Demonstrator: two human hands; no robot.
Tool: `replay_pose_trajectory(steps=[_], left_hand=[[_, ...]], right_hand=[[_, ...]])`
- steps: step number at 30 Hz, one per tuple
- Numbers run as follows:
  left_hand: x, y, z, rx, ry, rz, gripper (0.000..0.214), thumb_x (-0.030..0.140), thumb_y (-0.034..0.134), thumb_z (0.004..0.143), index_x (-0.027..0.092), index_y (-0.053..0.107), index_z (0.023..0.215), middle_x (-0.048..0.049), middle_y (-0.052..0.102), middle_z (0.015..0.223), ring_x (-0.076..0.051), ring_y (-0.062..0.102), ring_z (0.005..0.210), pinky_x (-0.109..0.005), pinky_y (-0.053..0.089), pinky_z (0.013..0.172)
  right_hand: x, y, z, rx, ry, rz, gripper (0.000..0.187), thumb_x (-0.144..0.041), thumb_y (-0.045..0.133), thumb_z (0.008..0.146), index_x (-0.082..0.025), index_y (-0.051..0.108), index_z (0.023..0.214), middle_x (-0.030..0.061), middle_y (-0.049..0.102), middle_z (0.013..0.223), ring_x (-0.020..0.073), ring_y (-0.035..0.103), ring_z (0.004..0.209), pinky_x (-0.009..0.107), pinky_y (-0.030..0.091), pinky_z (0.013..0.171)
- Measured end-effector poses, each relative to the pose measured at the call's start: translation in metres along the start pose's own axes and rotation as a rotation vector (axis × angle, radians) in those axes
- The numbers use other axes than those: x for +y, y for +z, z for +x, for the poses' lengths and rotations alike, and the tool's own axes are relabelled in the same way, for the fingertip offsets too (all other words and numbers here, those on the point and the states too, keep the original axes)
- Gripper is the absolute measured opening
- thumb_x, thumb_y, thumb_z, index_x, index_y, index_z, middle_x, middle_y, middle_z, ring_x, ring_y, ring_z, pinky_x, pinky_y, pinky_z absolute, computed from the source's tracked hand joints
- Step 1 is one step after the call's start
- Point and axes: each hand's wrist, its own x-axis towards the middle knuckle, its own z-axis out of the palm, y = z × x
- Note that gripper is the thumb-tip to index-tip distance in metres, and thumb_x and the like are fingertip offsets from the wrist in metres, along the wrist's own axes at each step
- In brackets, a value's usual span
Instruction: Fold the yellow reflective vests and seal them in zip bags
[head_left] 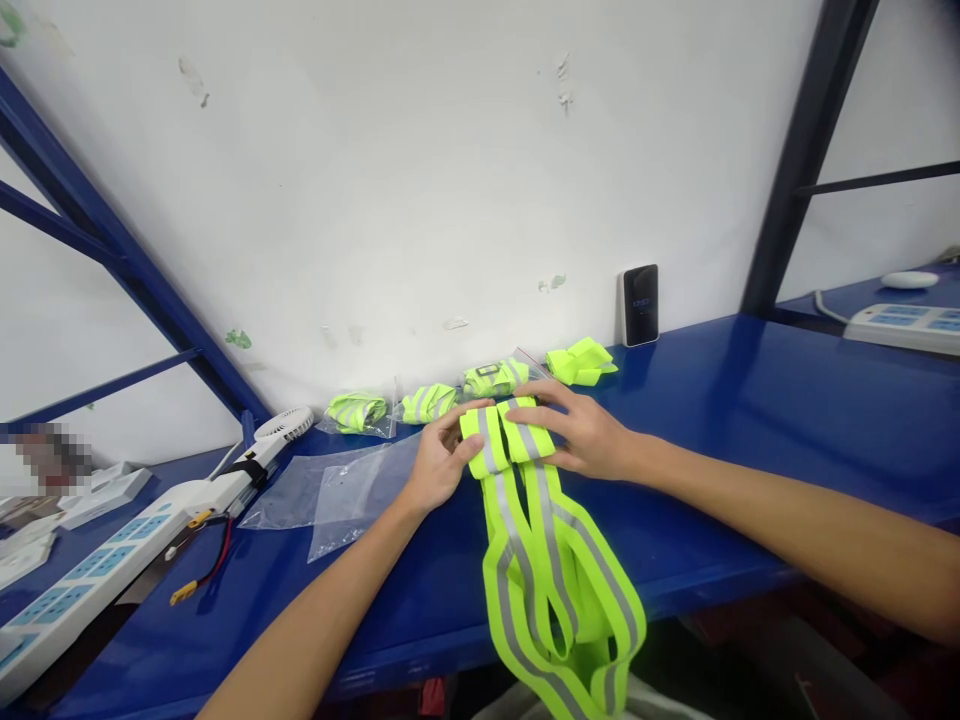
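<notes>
The reflective strap (559, 590) hangs in loops over the near edge of the blue counter (750, 420), its folded end lying flat between both hands. The left hand (437, 468) pinches that fold's left edge with closed fingers. The right hand (589, 437) lies on it with fingers spread, probably pinning it flat. Clear bags (330, 490) lie just left, and bagged straps (427, 403) sit beyond by the wall.

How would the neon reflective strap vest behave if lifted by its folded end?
Probably floppy: the vest droops in loops over the bench edge. Likely light, being thin flat webbing. It may unfold once the left hand and right hand release the fold.
</notes>
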Motion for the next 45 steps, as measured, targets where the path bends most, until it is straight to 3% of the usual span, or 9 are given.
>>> replay_pose_trajectory(steps=[6, 10, 18, 21, 26, 30, 36, 39, 45], left_hand=[[-0.005, -0.012, 0.003, 0.157, 0.156, 0.025, 0.078, 0.072, 0.064, 0.069, 0.019, 0.060, 0.127, -0.0172, 0.059, 0.134, -0.033, 0.060, 0.118, -0.043, 0.051, 0.095], [-0.008, -0.012, 0.001, 0.208, 0.228, 0.230, 0.064, 0.058, 0.076, 0.067, 0.020, 0.065, 0.118, -0.0133, 0.066, 0.122, -0.031, 0.060, 0.118, -0.041, 0.051, 0.094], [0.003, -0.014, 0.000, 0.284, 0.430, 0.675, 0.052, 0.044, 0.083, 0.063, 0.020, 0.065, 0.106, -0.0112, 0.069, 0.112, -0.033, 0.056, 0.118, -0.052, 0.043, 0.102], [-0.002, -0.020, -0.003, 0.198, 0.390, 0.712, 0.042, 0.038, 0.073, 0.072, 0.019, 0.062, 0.108, -0.0107, 0.067, 0.105, -0.029, 0.062, 0.103, -0.046, 0.049, 0.092], [0.000, -0.017, -0.004, -0.020, 0.348, 0.748, 0.084, 0.031, 0.069, 0.074, 0.021, 0.028, 0.147, -0.0156, 0.046, 0.140, -0.031, 0.046, 0.129, -0.048, 0.040, 0.105], [0.004, -0.009, -0.002, -0.141, 0.387, 0.814, 0.061, 0.020, 0.063, 0.079, 0.023, 0.044, 0.137, -0.0142, 0.041, 0.144, -0.029, 0.041, 0.134, -0.046, 0.037, 0.109], [-0.001, -0.005, 0.000, 0.055, 0.254, 0.611, 0.026, 0.023, 0.058, 0.087, 0.020, 0.060, 0.113, -0.0075, 0.066, 0.109, -0.023, 0.062, 0.104, -0.038, 0.046, 0.094], [-0.002, -0.005, 0.002, 0.186, 0.097, 0.421, 0.027, 0.036, 0.058, 0.089, 0.017, 0.063, 0.107, -0.0071, 0.069, 0.104, -0.023, 0.064, 0.098, -0.035, 0.048, 0.089], [-0.005, 0.001, 0.002, 0.224, 0.039, 0.332, 0.036, 0.044, 0.055, 0.091, 0.016, 0.062, 0.111, -0.0092, 0.067, 0.111, -0.024, 0.060, 0.108, -0.035, 0.046, 0.094]], right_hand=[[-0.008, 0.012, 0.004, 0.165, 0.271, 0.209, 0.023, -0.035, 0.047, 0.096, -0.021, 0.056, 0.112, 0.0103, 0.063, 0.105, 0.0266, 0.061, 0.097, 0.042, 0.050, 0.086], [-0.012, 0.015, 0.007, 0.222, 0.571, 0.395, 0.033, -0.047, 0.046, 0.096, -0.018, 0.059, 0.103, 0.0085, 0.067, 0.094, 0.0274, 0.063, 0.088, 0.041, 0.052, 0.077], [-0.018, 0.019, 0.012, 0.207, 0.769, 0.835, 0.039, -0.054, 0.055, 0.089, -0.021, 0.065, 0.106, 0.0054, 0.071, 0.087, 0.0296, 0.067, 0.088, 0.045, 0.056, 0.078], [-0.017, 0.022, 0.012, 0.219, 0.764, 0.913, 0.039, -0.052, 0.058, 0.087, -0.021, 0.065, 0.109, 0.0057, 0.072, 0.099, 0.0286, 0.068, 0.093, 0.045, 0.055, 0.084], [-0.015, 0.026, 0.012, 0.274, 0.834, 1.024, 0.040, -0.048, 0.062, 0.086, -0.021, 0.060, 0.116, 0.0057, 0.071, 0.106, 0.0256, 0.068, 0.094, 0.043, 0.054, 0.088], [-0.013, 0.029, 0.010, 0.317, 0.918, 0.990, 0.036, -0.048, 0.062, 0.085, -0.022, 0.058, 0.110, 0.0041, 0.069, 0.100, 0.0237, 0.066, 0.094, 0.038, 0.054, 0.084], [-0.013, 0.025, 0.004, 0.088, 0.804, 0.945, 0.046, -0.062, 0.037, 0.094, -0.028, 0.050, 0.123, 0.0028, 0.065, 0.093, 0.0219, 0.064, 0.078, 0.037, 0.055, 0.070], [-0.016, 0.021, 0.003, -0.025, 0.670, 0.847, 0.049, -0.057, 0.052, 0.090, -0.027, 0.049, 0.128, 0.0039, 0.066, 0.100, 0.0247, 0.064, 0.089, 0.039, 0.054, 0.079], [-0.021, 0.025, 0.008, 0.056, 0.616, 0.851, 0.035, -0.043, 0.056, 0.091, -0.021, 0.056, 0.119, 0.0056, 0.066, 0.104, 0.0245, 0.062, 0.097, 0.040, 0.051, 0.088]])
